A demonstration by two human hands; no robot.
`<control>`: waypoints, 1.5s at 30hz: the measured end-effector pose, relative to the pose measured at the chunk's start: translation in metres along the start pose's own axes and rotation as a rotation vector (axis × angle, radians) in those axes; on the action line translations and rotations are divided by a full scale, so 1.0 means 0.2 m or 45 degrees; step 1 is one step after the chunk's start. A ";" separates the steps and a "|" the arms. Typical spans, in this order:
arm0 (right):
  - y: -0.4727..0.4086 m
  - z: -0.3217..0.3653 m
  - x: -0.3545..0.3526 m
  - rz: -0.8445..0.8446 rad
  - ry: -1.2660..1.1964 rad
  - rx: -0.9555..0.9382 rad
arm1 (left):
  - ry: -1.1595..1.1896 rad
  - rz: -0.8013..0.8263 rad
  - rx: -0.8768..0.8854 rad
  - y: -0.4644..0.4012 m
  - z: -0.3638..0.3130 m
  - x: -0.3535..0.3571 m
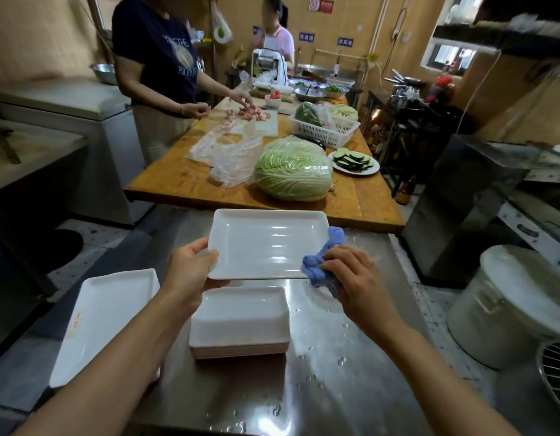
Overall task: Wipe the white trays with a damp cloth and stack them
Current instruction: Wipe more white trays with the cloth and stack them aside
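My left hand (187,272) grips the left edge of a white rectangular tray (266,243), holding it level above the steel table. At the tray's right near corner my right hand (354,278) holds a bunched blue cloth (322,262) against the rim. Directly below stands a stack of several white trays (241,322). One more white tray (105,322) lies at the table's left edge, partly behind my left forearm.
The steel table (335,372) is wet with droplets. Beyond it a wooden table (184,180) carries a cabbage (294,171), plastic bags, a basket and a plate of sliced vegetables. Two people work there. A lidded white bucket (517,303) stands on the right.
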State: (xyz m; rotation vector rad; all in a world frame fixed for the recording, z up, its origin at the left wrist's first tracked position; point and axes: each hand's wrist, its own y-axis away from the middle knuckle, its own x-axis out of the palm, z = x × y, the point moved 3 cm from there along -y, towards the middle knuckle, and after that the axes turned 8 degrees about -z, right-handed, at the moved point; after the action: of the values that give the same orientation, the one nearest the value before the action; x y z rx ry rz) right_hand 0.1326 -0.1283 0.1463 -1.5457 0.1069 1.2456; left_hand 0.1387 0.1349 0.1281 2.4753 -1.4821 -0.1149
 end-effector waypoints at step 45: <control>-0.31 0.26 0.07 -0.129 -0.024 0.114 | -0.065 0.319 0.480 0.27 -0.10 0.11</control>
State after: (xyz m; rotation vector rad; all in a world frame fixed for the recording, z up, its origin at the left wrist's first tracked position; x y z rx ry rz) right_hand 0.1451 -0.0569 0.1856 -1.4446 0.0704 1.1603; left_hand 0.1066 0.0951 0.1621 2.5454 -1.9786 0.1647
